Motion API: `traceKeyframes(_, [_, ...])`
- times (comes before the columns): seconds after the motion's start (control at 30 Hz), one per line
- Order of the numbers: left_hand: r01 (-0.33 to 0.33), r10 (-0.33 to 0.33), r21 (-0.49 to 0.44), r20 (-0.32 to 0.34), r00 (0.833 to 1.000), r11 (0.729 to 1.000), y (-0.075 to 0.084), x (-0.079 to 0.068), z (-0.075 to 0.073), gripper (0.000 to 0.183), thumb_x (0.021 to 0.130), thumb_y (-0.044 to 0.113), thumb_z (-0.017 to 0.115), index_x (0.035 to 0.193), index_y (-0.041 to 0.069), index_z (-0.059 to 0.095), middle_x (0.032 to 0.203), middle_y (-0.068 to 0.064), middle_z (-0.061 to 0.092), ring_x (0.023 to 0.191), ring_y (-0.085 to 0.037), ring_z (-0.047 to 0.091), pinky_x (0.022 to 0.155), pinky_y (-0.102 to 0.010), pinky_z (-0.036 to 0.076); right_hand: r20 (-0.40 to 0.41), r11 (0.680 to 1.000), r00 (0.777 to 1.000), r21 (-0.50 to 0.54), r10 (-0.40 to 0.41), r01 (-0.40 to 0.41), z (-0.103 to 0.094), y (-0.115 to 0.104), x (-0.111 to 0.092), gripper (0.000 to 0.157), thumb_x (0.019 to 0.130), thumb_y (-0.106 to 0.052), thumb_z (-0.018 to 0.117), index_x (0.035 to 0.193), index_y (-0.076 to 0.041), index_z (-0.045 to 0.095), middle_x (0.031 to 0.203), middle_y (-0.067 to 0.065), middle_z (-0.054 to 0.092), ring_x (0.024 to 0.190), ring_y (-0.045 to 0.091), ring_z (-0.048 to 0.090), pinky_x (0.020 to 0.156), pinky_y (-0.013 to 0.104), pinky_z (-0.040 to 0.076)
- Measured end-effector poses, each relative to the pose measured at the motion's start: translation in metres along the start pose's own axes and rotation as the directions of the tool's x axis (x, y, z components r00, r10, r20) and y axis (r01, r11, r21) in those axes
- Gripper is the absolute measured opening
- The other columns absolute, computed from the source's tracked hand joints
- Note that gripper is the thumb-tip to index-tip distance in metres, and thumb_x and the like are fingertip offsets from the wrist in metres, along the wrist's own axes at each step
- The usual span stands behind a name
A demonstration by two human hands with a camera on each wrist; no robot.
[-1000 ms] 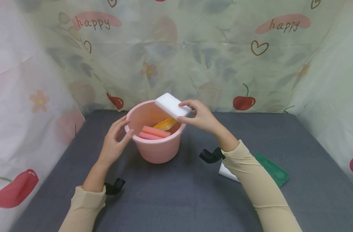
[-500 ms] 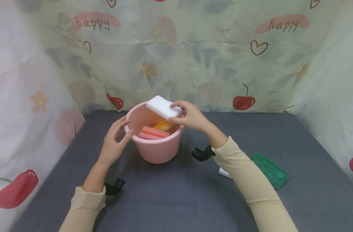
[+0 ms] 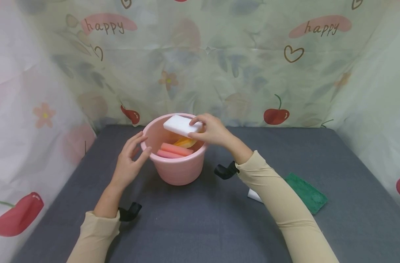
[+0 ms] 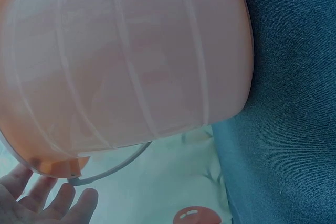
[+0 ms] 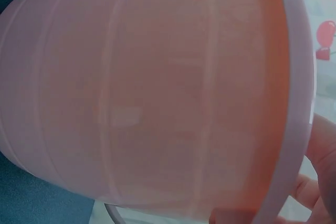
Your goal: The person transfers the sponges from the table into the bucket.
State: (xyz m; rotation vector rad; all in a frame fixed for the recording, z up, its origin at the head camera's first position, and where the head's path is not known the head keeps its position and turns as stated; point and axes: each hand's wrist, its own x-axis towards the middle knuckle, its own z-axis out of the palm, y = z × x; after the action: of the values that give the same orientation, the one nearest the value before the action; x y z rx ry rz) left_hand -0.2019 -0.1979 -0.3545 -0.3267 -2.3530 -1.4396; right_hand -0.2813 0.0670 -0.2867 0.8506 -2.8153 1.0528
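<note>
A pink bucket (image 3: 178,171) stands upright on the dark cloth. My right hand (image 3: 213,130) pinches a white sponge block (image 3: 179,125) by its right end, just inside the bucket's mouth; the sponge is hidden in the right wrist view, where bucket wall (image 5: 157,93) covers most of it. Salmon-pink pieces (image 3: 176,149) and a yellow piece (image 3: 184,142) lie in the bucket. At the left rim rests my left hand (image 3: 128,160), its fingers loosely spread, thumb at the near edge. In the left wrist view its fingertips (image 4: 63,195) are beside the rim and the grey handle (image 4: 118,167).
Right of the bucket lies a green pad or folded cloth (image 3: 305,193). A white piece (image 3: 255,196) shows partly from under my right sleeve. Black straps or mounts (image 3: 227,170) stick out at both wrists. Printed curtains (image 3: 219,73) enclose the back and sides.
My right hand has moved left and slightly down with the white sponge, which is lower in the bucket's mouth and more level. My left hand has kept its place at the rim.
</note>
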Motion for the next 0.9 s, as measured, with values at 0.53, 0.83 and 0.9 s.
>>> traceKeyframes(0.53, [-0.009,0.009,0.001,-0.005,1.000,1.000,-0.0013,0.0018,0.0015,0.043,0.089,0.014,0.061,0.130,0.005,0.052,0.147,-0.012,0.037,0.138,-0.029,0.032,0.108,-0.057,0.033,0.043,0.983,0.999,-0.181,-0.019,0.026,0.0042,-0.0054,0.0060,0.027,0.084,-0.033,0.067,0.102,-0.014,0.070,0.101,0.007,0.067,0.100,0.024,0.055,0.092,0.051,0.034])
traceKeyframes(0.83, [-0.002,0.002,0.001,0.001,1.000,1.000,0.0000,0.0011,0.0014,0.044,0.089,0.014,0.061,0.130,0.004,0.052,0.148,-0.012,0.037,0.138,-0.029,0.032,0.108,-0.057,0.032,0.077,0.975,0.995,-0.219,0.055,-0.037,0.0068,-0.0080,0.0075,0.022,0.084,-0.033,0.068,0.098,-0.017,0.072,0.085,0.004,0.069,0.108,0.026,0.047,0.094,0.049,0.030])
traceKeyframes(0.9, [-0.001,0.001,0.002,0.000,1.000,1.000,-0.0002,0.0010,0.0014,0.044,0.089,0.014,0.061,0.131,0.005,0.052,0.148,-0.012,0.037,0.138,-0.029,0.032,0.108,-0.056,0.032,0.092,0.969,0.993,-0.242,0.070,-0.045,0.0072,-0.0088,0.0075,0.022,0.084,-0.034,0.068,0.097,-0.017,0.071,0.085,0.003,0.069,0.109,0.025,0.046,0.096,0.049,0.029])
